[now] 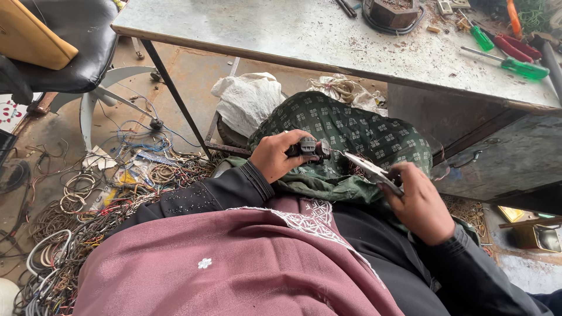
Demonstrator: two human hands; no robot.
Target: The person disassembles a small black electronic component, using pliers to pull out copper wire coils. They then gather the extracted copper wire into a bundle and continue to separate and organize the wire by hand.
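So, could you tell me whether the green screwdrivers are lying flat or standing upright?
Lying flat: both green screwdrivers rest on their sides on the table.

Metal workbench (304, 35) spanning twelve o'clock; black chair (76, 41) sitting at ten. Wire tangle (88, 205) sprawling over stained floor (193, 76) at eight. Daylight falling flat.

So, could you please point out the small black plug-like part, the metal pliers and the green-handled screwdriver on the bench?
Small black plug-like part (308, 146), head view, on its ribbed body.
Metal pliers (366, 167), head view, on the shiny jaw section.
Green-handled screwdriver (525, 68), head view, on the translucent handle.
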